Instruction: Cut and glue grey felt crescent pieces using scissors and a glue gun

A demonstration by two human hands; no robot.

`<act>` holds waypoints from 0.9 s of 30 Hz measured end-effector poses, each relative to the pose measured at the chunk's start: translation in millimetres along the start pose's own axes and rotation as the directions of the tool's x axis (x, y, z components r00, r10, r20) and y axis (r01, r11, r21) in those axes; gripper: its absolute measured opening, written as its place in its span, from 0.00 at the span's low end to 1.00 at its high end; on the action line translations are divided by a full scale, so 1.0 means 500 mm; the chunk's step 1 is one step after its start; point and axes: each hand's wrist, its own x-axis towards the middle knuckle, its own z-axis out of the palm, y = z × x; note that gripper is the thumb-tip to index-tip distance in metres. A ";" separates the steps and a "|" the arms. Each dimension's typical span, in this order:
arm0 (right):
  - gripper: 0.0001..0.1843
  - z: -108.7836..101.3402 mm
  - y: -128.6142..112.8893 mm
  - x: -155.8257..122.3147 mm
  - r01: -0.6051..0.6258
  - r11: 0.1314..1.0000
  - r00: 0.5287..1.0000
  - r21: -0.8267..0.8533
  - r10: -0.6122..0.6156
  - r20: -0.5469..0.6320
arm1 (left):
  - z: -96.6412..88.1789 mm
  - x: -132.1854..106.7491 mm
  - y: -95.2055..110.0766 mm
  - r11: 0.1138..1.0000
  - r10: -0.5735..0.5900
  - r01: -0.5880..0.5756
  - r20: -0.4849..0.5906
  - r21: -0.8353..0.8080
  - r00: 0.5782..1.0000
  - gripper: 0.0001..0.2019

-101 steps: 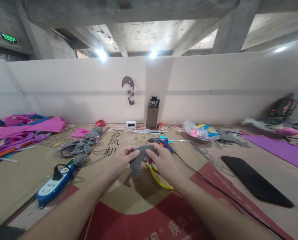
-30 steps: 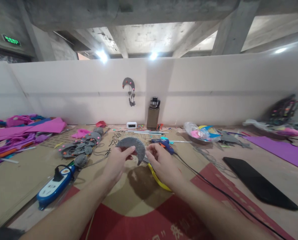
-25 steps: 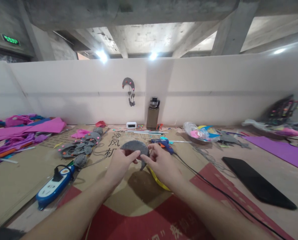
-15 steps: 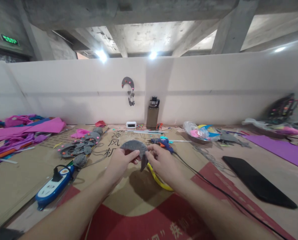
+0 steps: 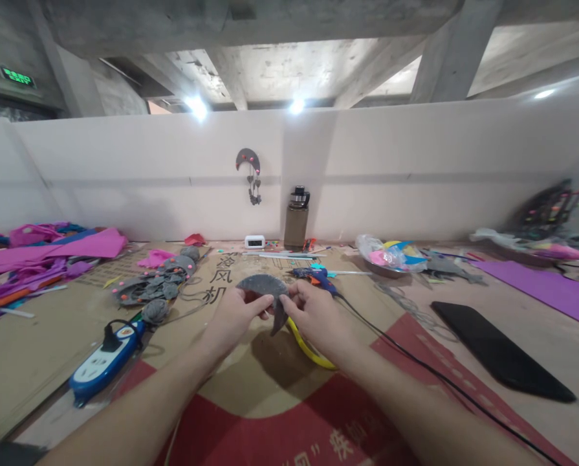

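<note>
A dark grey felt crescent moon is held up over the cardboard, its pointed tip hanging down. My left hand pinches its left part, thumb across the face. On the right edge, my right hand grips it between thumb and fingers. Just behind my right hand lies a blue hot glue gun with a black cord. A yellow curved handle shows beneath the right hand, the rest of that tool being hidden. A finished-looking grey crescent with pink beads and hanging pieces is on the wall ahead.
At left are a blue-and-white power strip, beaded grey felt pieces and a pile of pink and purple felt. To the right lie a black slab-like object and a bowl of wrapped materials. A bottle stands at the back.
My right thumb has shifted left onto the front of the felt crescent, near my left fingertips. Both hands keep hold of it in nearly the same place.
</note>
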 end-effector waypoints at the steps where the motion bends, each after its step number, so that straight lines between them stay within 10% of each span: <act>1: 0.10 0.000 -0.001 -0.001 -0.007 1.000 1.000 0.010 0.007 0.007 | -0.001 0.000 -0.001 1.000 -0.002 0.002 0.003 0.004 1.000 0.10; 27: 0.09 0.002 -0.004 -0.003 -0.106 0.988 0.991 0.112 0.095 0.098 | -0.003 0.005 -0.002 1.000 0.013 -0.012 0.021 -0.025 1.000 0.10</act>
